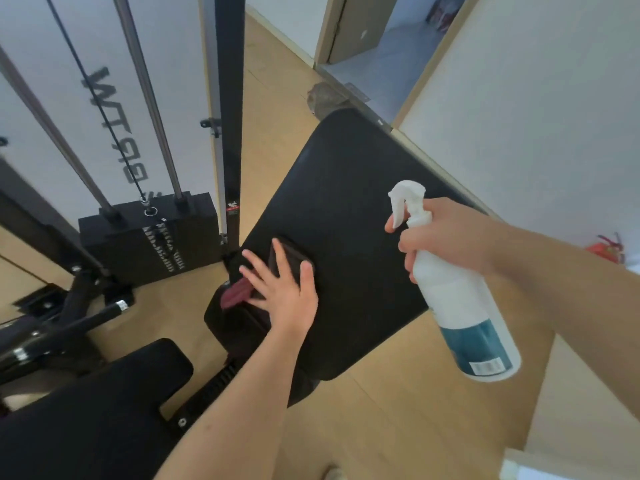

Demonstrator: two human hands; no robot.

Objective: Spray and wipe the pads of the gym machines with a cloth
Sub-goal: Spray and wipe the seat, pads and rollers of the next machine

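At 9 o'clock stands a black weight stack (149, 237). Two steel guide rods (145, 95) and a thin black cable (100, 109) rise from it toward 11 o'clock. A black seat pad (86, 410) fills the 7 o'clock corner. A black upright post (230, 116) runs from 12 o'clock down to the middle.

The left forearm comes in from 6 o'clock and reaches toward 12. The left hand (284, 292) lies palm down with its fingers (254, 275) straight and spread wide, and the thumb is out toward 2 o'clock. It presses flat on a dark cloth (294, 254). A maroon fold of the cloth pokes out from under the fingers toward 8 o'clock.

The cloth lies on the near left part of a large black back pad (346, 188). The pad has rounded corners and slants across the centre from 6 o'clock up to 1 o'clock. Its surface looks matt and even.

The right forearm enters from 3 o'clock. The right hand (446, 237) grips the neck of a spray bottle (460, 306), its fingers curled round it and the forefinger on the white trigger. The bottle is white with a teal label and a barcode near its base. It is tilted, with the nozzle toward 11 o'clock and the base toward 5 o'clock, and is held in the air over the pad's right edge and the wooden floor (398, 427).

At 3 o'clock, low against the white wall, is a red fire extinguisher (607, 249). An open doorway (381, 46) shows at 1 o'clock.
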